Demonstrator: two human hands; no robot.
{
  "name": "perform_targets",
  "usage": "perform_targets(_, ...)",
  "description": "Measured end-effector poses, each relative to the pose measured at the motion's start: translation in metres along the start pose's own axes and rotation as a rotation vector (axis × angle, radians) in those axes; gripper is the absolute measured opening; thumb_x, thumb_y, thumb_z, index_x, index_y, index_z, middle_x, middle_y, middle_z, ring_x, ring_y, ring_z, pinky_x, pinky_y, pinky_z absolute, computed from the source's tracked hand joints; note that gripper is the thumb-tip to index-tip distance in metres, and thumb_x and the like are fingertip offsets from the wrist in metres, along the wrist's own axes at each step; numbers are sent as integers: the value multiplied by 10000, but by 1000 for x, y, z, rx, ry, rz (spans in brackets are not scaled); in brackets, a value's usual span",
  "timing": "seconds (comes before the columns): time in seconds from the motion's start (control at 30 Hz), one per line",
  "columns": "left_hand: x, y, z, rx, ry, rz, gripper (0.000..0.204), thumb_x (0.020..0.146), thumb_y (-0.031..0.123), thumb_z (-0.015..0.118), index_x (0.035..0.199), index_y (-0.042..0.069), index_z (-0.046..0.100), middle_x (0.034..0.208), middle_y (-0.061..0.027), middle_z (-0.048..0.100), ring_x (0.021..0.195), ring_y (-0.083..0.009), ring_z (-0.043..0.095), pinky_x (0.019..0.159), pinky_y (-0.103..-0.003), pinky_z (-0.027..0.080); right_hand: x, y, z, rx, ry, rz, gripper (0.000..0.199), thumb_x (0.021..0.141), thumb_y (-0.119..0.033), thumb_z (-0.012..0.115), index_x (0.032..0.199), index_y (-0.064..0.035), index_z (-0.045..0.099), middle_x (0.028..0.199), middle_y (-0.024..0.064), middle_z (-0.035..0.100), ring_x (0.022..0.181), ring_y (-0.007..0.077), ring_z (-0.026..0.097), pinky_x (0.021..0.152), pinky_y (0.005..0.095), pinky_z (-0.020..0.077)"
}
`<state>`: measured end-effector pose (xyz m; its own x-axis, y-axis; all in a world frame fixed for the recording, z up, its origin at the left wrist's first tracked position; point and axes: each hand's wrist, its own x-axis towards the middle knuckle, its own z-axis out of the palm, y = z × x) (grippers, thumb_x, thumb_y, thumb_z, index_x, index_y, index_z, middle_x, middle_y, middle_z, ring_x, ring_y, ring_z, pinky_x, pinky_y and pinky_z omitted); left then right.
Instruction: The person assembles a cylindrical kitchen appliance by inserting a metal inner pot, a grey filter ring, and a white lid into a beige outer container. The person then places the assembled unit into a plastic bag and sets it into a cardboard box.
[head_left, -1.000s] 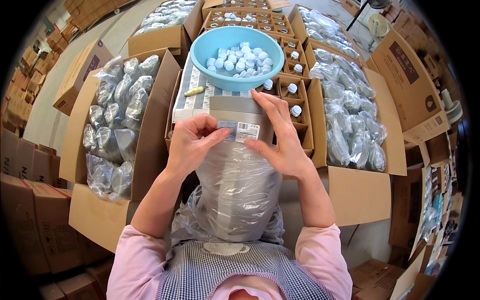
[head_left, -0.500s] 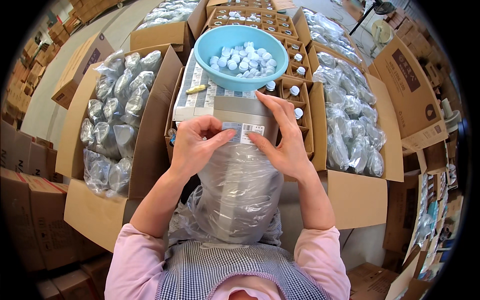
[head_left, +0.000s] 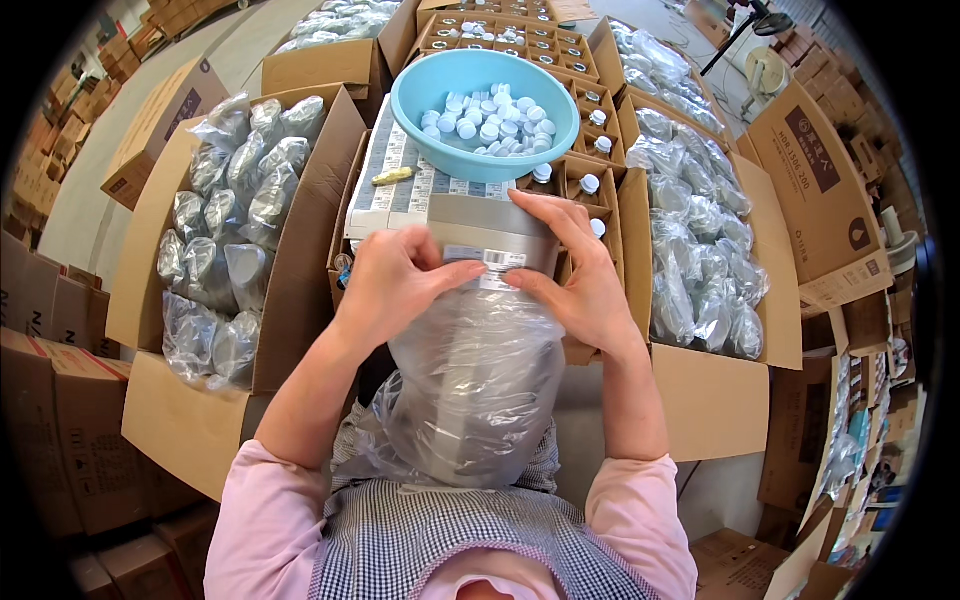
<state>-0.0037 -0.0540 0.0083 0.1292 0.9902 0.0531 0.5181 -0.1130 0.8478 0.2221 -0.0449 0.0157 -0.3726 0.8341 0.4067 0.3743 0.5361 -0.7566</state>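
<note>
Head view: grey box [head_left: 490, 235] sits half inside a clear bag [head_left: 470, 390], upright against the person's lap, its top end between both hands. Left hand [head_left: 390, 285] grips the bag mouth at the box's left edge, thumb and forefinger pinched on the film near the label. Right hand [head_left: 580, 270] closed on the right edge, fingers laid over the box top, thumb pressing the film below the label. Hands close together, nearly touching at the fingertips.

Just beyond the hands: blue bowl [head_left: 480, 150] holding white caps [head_left: 490, 120], resting on a carton of flat packs [head_left: 400, 185]. Small yellow piece [head_left: 393, 176] lies on those packs, left of the bowl. Behind and right of the bowl, a divided carton [head_left: 590, 170] with capped bottles in its cells. Left of the left hand, open carton [head_left: 150, 290] full of bagged items; right of the right hand, another such carton [head_left: 740, 400].
</note>
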Motion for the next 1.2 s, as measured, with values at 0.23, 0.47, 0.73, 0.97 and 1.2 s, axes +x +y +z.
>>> perform_targets(0.23, 30, -48, -4, -164, -24, 223, 530, 740, 351, 848, 1027, 56, 514, 1025, -47, 543, 994, -139, 545, 749, -269, 474, 7, -7, -18, 52, -104, 21, 726, 644, -76, 834, 1326, -96, 584, 1242, 72, 606, 1153, 232, 522, 1031, 357, 388)
perform_targets(0.47, 10, -40, 30, 96, 333, 296, 425, 925, 122, 622, 1297, 23, 441, 1242, -184, 501, 1151, -322, 529, 940, -450, 445, 3, -3, -4, -76, 72, -66, 525, 745, -18, 753, 1255, -64, 634, 1110, 103, 651, 1045, 234, 562, 930, 339, 449)
perform_targets(0.73, -82, 23, 46, 390, 12, 253, 747, 861, 159, 683, 1453, -68, 289, 1202, -330, 485, 1097, -464, 516, 919, -468, 468, 3, -23, 4, -299, 223, -188, 374, 795, 0, 699, 1163, -65, 689, 991, 100, 702, 886, 256, 618, 840, 369, 481)
perform_targets(0.97, -44, -38, 24, -117, -381, 274, 587, 944, 69, 594, 1486, 116, 373, 853, -72, 566, 689, -149, 484, 693, -259, 446, -1, -9, -69, 354, -22, 25, 421, 920, -168, 629, 1319, -45, 574, 1085, 88, 713, 963, 151, 649, 880, 282, 494)
perform_targets(1.2, -9, -91, 38, -768, -659, -113, 467, 961, 70, 578, 1416, 51, 473, 1210, -38, 649, 1008, -74, 616, 889, -235, 498, -37, 31, -64, 441, -117, 1, 520, 959, -416, 527, 1160, 43, 665, 1087, 135, 695, 973, 188, 622, 905, 319, 460)
